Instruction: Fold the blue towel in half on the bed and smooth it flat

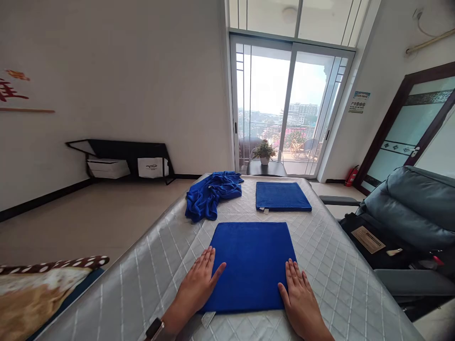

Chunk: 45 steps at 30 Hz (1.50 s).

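A folded blue towel (251, 265) lies flat on the grey quilted bed cover (330, 265) right in front of me. My left hand (199, 284) rests flat and open on its near left edge, fingers stretched out. On the near right edge my right hand (300, 298) lies the same way, flat with fingers together. Neither hand holds anything. Farther back sits a second folded blue towel (282, 196), and to its left a crumpled blue towel pile (211, 193).
A grey massage chair (408, 213) stands to the right of the bed. A patterned pillow (39, 289) lies at the near left. Beyond the bed are a small table with a potted plant (264, 152), glass balcony doors (287, 104) and a low black shelf (124, 158).
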{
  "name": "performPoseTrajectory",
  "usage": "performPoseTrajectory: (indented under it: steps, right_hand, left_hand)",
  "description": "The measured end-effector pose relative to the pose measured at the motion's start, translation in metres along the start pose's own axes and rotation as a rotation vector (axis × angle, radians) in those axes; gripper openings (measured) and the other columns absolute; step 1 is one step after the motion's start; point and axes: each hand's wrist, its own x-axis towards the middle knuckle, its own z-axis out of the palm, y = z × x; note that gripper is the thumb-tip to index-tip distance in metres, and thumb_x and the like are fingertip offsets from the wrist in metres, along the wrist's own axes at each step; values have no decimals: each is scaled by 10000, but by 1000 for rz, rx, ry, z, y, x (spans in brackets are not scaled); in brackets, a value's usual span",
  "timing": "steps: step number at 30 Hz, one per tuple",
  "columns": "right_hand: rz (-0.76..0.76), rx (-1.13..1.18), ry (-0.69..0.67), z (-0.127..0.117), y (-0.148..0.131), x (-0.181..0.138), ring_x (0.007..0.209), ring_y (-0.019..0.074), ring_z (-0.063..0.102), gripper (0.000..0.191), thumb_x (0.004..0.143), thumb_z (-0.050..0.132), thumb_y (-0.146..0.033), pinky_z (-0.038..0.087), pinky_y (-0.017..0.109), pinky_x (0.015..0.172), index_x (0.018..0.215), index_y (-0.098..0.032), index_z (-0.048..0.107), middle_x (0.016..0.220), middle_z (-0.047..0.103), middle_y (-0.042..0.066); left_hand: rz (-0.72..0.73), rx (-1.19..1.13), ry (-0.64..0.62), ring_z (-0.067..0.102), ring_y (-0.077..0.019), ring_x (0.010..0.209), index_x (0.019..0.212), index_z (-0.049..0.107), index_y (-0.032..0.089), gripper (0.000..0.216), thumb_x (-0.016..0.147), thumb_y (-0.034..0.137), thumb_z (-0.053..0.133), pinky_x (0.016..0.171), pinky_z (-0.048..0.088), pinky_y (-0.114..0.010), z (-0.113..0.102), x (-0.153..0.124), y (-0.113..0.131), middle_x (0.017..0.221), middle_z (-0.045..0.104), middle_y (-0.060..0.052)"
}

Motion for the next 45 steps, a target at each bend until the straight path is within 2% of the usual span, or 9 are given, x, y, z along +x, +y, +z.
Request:
performPoseTrajectory:
  steps: [3,10,13,17,25,28,36,41,45]
  right_hand:
    - [4,11,-34,-1,1,-2,1556,209,84,702,1018,183,-541,99,420,1274,1603,-153,203,1672,98,17]
    - [-23,-20,-34,-4,-1,-4,1551,229,107,651,1022,235,-465,131,469,1267,1587,-142,233,1659,114,32]
    - [-36,-56,-69,-5,-1,-4,1550,231,109,627,1016,255,-429,138,474,1264,1583,-162,253,1655,123,18]
    - [-36,-53,-36,0,3,-2,1549,236,125,661,1018,247,-481,152,472,1262,1585,-140,246,1655,124,32]
    - [-38,-18,16,14,8,1,1555,235,99,696,1014,236,-513,125,475,1270,1595,-129,223,1670,125,41]
    - [-35,-30,18,15,9,2,1556,234,92,709,1009,230,-522,116,470,1272,1595,-123,225,1674,132,43]
    - [-43,-55,29,20,16,5,1551,243,142,716,1002,218,-544,154,477,1264,1592,-141,267,1668,176,38]
    - [-48,-83,-16,-6,9,19,1549,239,153,689,1002,213,-516,147,474,1262,1584,-159,304,1662,202,28]
    - [-85,-97,-2,-29,-3,51,1553,219,130,687,1014,186,-482,126,443,1260,1592,-120,270,1667,200,61]
  left_hand:
    - [43,-28,-19,341,-287,1498,1577,309,116,764,1017,632,256,1202,360,-498,-10,-1,25,1615,366,-153]
    - [543,-200,-176,228,-229,1538,1619,145,200,697,1043,562,297,1239,303,-420,-19,5,164,1673,228,-82]
    - [589,-232,-202,178,-216,1550,1622,114,200,688,1051,552,266,1263,242,-404,-13,10,189,1680,200,-71]
    - [542,-186,-184,183,-232,1551,1622,76,211,710,1043,570,275,1259,244,-415,-6,6,168,1686,180,-70]
    - [237,-16,-142,262,-262,1531,1597,-6,273,714,1036,576,314,1235,282,-476,-15,-39,49,1681,201,-53]
    - [194,3,-157,280,-267,1525,1596,27,316,696,1031,578,337,1232,285,-485,-21,-54,23,1680,208,-29]
    - [208,12,-61,332,-273,1503,1595,37,306,734,1012,601,371,1197,362,-470,-16,-60,20,1662,255,-27]
    - [214,0,-48,366,-280,1486,1584,40,305,728,1009,609,369,1182,382,-472,-11,-58,18,1651,278,-30]
    - [204,-6,-51,347,-278,1495,1580,42,301,725,1010,606,371,1197,361,-477,-13,-59,20,1650,279,-30]
